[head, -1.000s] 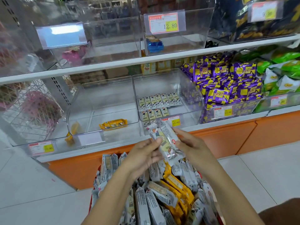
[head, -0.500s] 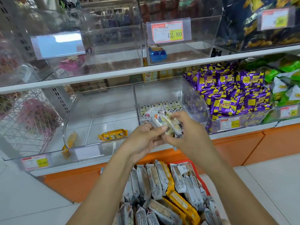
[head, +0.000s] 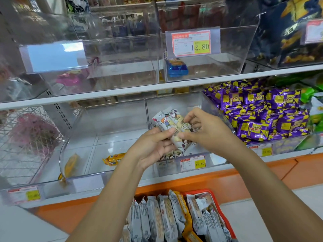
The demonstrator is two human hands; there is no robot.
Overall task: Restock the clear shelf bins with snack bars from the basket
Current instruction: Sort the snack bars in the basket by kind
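Observation:
My left hand (head: 153,145) and my right hand (head: 208,131) together hold a small bunch of white snack bars (head: 172,124) with cartoon print, raised over the front of the middle clear bin (head: 202,105) on the lower shelf. Both hands pinch the bars from either side. That bin has rows of the same white bars (head: 172,155) on its floor, partly hidden by my hands. Below, the red basket (head: 219,209) is packed with grey-white and yellow-orange bars (head: 162,217).
The clear bin to the left (head: 111,119) holds one yellow bar (head: 113,158). To the right sits a bin of purple packs (head: 262,116), then green packs (head: 314,109). Upper shelf bins (head: 227,49) hold a blue pack (head: 176,68) and a 12.80 price tag (head: 191,43). An orange base (head: 244,175) runs below the shelf.
Both hands have lifted the bunch of white bars up from above the basket to the front of the middle lower bin. The view has moved closer to the shelf.

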